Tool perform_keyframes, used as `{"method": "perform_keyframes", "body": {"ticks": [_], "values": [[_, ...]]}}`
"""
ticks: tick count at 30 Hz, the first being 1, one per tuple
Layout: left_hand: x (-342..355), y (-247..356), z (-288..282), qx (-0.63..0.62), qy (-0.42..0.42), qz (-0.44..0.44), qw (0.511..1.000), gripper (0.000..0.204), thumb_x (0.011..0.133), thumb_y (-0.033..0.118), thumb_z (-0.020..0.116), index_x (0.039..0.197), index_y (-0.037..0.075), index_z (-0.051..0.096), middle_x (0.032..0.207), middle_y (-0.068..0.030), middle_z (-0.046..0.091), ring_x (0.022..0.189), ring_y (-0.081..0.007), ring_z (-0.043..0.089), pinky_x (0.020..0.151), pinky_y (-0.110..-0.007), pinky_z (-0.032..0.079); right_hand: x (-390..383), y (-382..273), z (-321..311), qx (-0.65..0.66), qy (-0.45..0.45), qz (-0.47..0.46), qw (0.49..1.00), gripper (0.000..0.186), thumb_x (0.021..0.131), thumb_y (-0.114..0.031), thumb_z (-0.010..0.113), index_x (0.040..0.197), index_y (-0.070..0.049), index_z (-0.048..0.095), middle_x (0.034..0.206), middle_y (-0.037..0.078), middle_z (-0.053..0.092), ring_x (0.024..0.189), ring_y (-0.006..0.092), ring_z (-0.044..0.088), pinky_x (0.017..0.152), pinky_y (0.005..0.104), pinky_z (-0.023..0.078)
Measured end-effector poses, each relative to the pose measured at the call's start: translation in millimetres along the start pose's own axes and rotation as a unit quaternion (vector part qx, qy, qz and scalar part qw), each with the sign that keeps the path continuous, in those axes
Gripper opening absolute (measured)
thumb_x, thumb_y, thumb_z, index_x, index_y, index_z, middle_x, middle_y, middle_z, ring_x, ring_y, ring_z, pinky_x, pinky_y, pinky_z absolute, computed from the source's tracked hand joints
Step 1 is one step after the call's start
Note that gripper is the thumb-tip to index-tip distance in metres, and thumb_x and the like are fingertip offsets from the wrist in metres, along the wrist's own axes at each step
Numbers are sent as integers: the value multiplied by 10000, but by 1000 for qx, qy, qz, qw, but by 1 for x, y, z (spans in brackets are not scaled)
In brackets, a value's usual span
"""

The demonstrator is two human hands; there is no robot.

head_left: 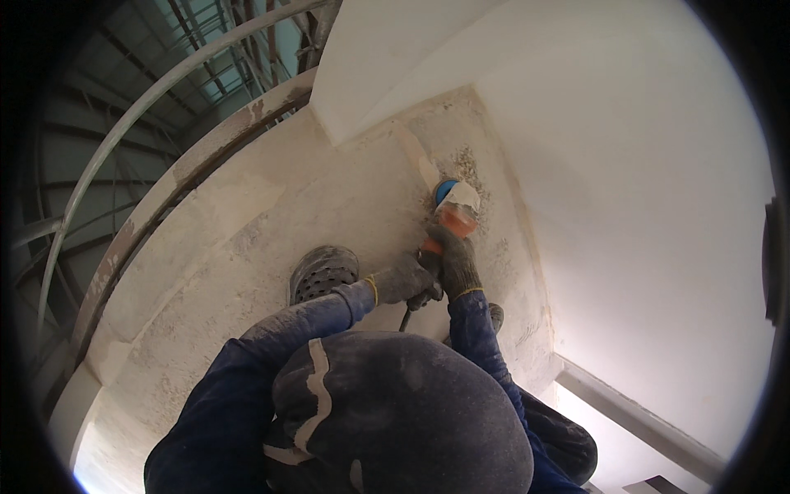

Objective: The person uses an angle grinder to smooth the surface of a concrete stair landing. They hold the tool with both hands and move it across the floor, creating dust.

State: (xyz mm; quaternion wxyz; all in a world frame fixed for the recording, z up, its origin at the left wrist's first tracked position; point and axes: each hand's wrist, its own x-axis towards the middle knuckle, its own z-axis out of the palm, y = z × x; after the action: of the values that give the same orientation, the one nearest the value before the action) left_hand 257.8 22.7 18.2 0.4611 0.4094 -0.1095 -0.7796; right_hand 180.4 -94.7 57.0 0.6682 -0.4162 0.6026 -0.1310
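Observation:
An orange angle grinder (457,220) with a blue disc (446,191) and a pale, dusty cover is pressed low to the concrete floor. My right hand (454,262), in a dark dusty glove, is closed around its body just behind the head. Lower and to the left, my left hand (398,281), gloved too, grips the dark rear end, its fingers partly hidden. A black cord (405,320) hangs from that end. Rough, pitted patches (469,167) mark the floor beside the disc. Whether the disc spins I cannot tell.
A perforated dark clog (326,273) stands left of my hands. A curved metal railing (136,111) and raised edge (185,169) border an open stairwell on the left. White walls (634,198) rise ahead and right. A dusty dark cloth shape (403,412) covers the lower middle.

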Motion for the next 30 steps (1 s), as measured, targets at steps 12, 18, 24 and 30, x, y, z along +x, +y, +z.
{"method": "perform_keyframes", "body": {"ticks": [12,18,24,30], "values": [[0,8,-15,2,31,68,997,151,912,128,761,883,22,658,679,-109,674,526,-203,646,445,-371,505,6,-19,29,-81,-57,-22,995,436,887,-259,789,1210,0,653,964,71,688,762,198,697,670,351,601],[-8,13,-11,-19,34,32,999,131,900,95,756,891,9,656,677,-114,672,527,-206,646,445,-378,505,3,-18,23,-84,-49,-2,995,418,880,-277,798,1171,-5,673,954,80,688,758,196,698,664,352,602],[-3,6,-9,-10,36,30,999,140,894,88,762,962,0,676,719,-119,692,553,-207,666,455,-370,524,3,-15,19,-82,-24,6,996,387,870,-247,813,1156,-22,680,947,71,684,762,193,696,654,349,600],[-4,11,-18,-2,29,55,998,177,914,112,743,1047,2,705,826,-122,733,614,-191,704,484,-331,562,11,-18,30,-79,-41,7,996,483,861,-267,826,1237,-25,645,987,95,684,789,212,692,672,369,600]]}}
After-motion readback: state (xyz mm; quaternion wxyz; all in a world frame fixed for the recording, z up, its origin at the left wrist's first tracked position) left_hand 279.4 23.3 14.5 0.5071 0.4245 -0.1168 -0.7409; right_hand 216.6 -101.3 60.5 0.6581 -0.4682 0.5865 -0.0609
